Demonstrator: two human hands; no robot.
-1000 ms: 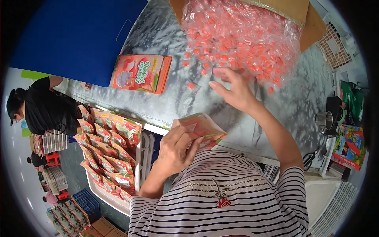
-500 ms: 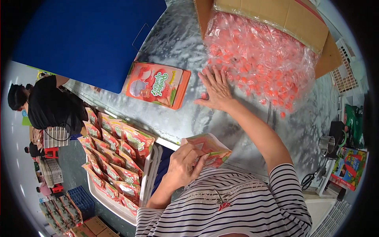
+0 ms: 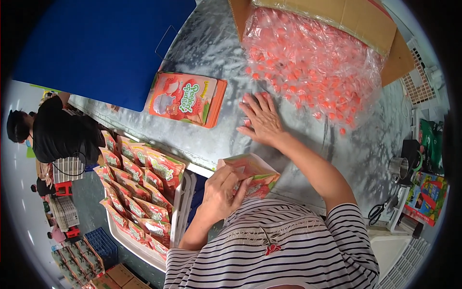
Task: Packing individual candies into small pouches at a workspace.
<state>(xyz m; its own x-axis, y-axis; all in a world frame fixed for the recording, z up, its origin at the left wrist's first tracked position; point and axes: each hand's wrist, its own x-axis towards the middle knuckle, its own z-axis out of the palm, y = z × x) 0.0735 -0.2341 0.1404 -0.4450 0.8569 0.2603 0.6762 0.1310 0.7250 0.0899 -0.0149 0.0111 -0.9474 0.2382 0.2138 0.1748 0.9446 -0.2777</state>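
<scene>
- The red pouch (image 3: pixel 260 183) sits at your front, just off the table's near edge and close to your striped shirt (image 3: pixel 269 269); its mouth gapes.
- Your left hand (image 3: pixel 222 193) grips that pouch by its left side, fingers bent over it and thumb on the near face.
- Your right hand (image 3: pixel 262 123) is spread, palm down, over the grey marbled table (image 3: pixel 192 144), beyond the pouch.
- A bit of red shows between its thumb and forefinger, probably a candy, but you can't tell from here whether it's pinched or just lying there.
- Ahead and to the right of that hand, a heap of wrapped red candies (image 3: pixel 308 72) spills in clear plastic from a brown carton (image 3: pixel 332 19).
- Left of your right hand, a stack of flat pouches (image 3: pixel 185 98) lies beside a large blue panel (image 3: pixel 101 48).
- At your left, below the table edge, a white tray (image 3: pixel 139 256) holds rows of plump pouches (image 3: pixel 132 195).
- To your right are black scissors (image 3: pixel 378 212) and a metal cup (image 3: pixel 397 167).
- Farther left, you have a co-worker in black (image 3: pixel 67 130).
</scene>
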